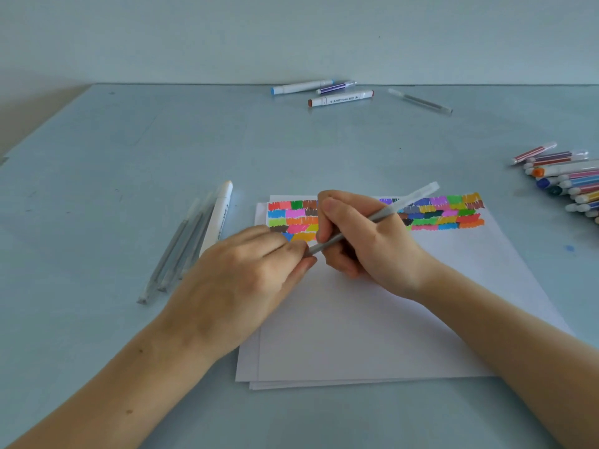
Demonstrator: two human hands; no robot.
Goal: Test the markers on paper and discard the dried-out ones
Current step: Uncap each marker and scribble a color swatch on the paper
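Observation:
My right hand (363, 236) grips a slim translucent grey pen (393, 207) over the white paper (372, 325), its far end pointing up and right. My left hand (246, 280) pinches the pen's near end at the fingertips. The tip is hidden between the fingers. Rows of coloured test swatches (444, 213) fill the top of the sheet.
Several grey pens and one white marker (218, 217) lie left of the paper. A heap of coloured markers (567, 179) lies at the right edge. At the table's back lie three markers (340, 98) and a grey pen (419, 101).

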